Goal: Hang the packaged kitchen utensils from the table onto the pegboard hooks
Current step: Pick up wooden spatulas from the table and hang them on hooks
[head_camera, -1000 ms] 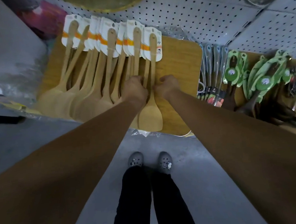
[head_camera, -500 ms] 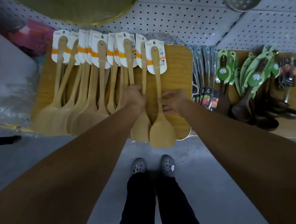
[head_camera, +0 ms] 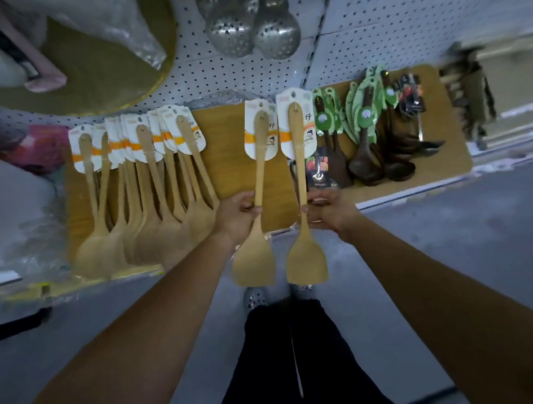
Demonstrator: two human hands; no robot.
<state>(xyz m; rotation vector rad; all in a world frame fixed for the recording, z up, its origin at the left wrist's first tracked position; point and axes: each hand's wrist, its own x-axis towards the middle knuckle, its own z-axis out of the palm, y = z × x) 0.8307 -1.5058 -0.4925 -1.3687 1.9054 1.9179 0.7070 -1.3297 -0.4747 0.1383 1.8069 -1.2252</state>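
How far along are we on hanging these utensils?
Done: nothing visibly; only metal skimmers hang on the pegboard. In hand: the left hand grips one wooden spatula, the right hand another. Remaining: the spatula row and green-carded spoons lie on the table.

Black trousers point(head_camera: 301, 357), grey floor point(head_camera: 435, 237)

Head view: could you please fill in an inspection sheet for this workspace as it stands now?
Surface: wooden table, bare strip mid-top.
Job's things: left spatula and right spatula held, cards toward the pegboard; pile of carded spatulas lying on the table.
Clutter: green-carded dark spoons at the table's right.
Grippers: left hand grips the left spatula's handle; right hand grips the right one's.
Cables: nothing seen.
Surroundings: white pegboard, metal skimmers hanging on it.
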